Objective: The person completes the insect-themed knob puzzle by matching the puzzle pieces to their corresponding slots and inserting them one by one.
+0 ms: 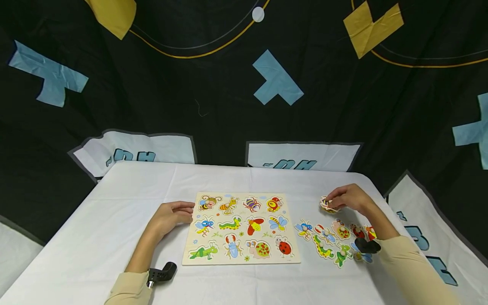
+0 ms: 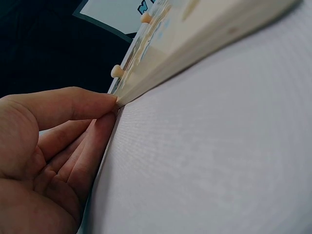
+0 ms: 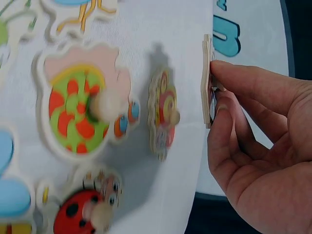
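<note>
A wooden insect puzzle board [image 1: 245, 250] lies flat on the white table. My left hand [image 1: 171, 218] rests at its left side, fingertips touching the edge; the left wrist view shows thumb and fingers [image 2: 63, 105] meeting there. Small knobs [image 2: 117, 71] stand on the board. To the right of the board, my right hand [image 1: 350, 197] pinches a wooden puzzle piece [image 1: 328, 205]. In the right wrist view that piece [image 3: 206, 83] appears edge-on, hiding most of its picture. Beside it shows a narrow, steeply seen red-and-yellow knobbed piece [image 3: 163, 114].
Several loose knobbed pieces lie right of the board, among them a green caterpillar [image 1: 322, 248], a blue-winged insect [image 1: 303, 228], a snail [image 3: 73, 107] and a ladybug [image 3: 78, 212]. A black curtain [image 1: 225, 114] hangs behind the table.
</note>
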The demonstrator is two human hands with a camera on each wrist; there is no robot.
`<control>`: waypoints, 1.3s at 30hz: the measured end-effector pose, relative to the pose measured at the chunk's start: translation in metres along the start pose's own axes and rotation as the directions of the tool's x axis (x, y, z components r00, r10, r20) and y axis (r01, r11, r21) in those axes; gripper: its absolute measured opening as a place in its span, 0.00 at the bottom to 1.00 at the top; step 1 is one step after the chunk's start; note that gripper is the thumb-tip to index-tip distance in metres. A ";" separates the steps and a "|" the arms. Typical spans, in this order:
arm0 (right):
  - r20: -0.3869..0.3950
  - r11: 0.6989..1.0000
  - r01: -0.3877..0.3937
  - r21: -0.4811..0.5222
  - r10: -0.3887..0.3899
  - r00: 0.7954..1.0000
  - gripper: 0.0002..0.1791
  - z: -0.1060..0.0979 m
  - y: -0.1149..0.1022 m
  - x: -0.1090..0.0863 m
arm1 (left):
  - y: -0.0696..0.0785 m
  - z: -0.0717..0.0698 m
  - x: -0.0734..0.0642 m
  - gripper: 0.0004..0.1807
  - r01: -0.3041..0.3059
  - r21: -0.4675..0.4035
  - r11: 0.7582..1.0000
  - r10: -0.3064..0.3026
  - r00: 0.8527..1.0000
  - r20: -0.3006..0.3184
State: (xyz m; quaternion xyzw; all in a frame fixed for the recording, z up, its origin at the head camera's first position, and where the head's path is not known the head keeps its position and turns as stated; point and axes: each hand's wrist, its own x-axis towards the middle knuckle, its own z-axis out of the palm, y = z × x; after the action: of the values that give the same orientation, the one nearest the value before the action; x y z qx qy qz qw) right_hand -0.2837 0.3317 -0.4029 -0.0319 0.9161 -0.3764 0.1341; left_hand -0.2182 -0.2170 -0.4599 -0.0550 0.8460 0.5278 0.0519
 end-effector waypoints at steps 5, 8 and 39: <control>-0.020 1.000 -0.001 -0.018 0.001 1.000 0.14 0.010 -0.009 0.004 | 0.000 0.001 0.000 0.28 0.000 0.000 1.000 0.000 1.000 0.002; -0.033 1.000 -0.010 -0.026 0.009 0.999 0.14 0.015 -0.014 0.007 | 0.000 0.001 0.001 0.28 -0.004 -0.001 1.000 0.004 1.000 0.002; -0.026 0.997 0.048 0.057 -0.047 0.999 0.10 0.070 -0.075 0.038 | -0.003 -0.001 0.002 0.29 -0.023 -0.002 1.000 0.023 1.000 0.009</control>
State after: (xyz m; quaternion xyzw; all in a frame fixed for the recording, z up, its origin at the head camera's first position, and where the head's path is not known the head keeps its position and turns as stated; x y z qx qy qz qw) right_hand -0.3046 0.2245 -0.4064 -0.0454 0.9055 -0.4060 0.1148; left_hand -0.2197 -0.2198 -0.4625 -0.0430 0.8457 0.5295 0.0496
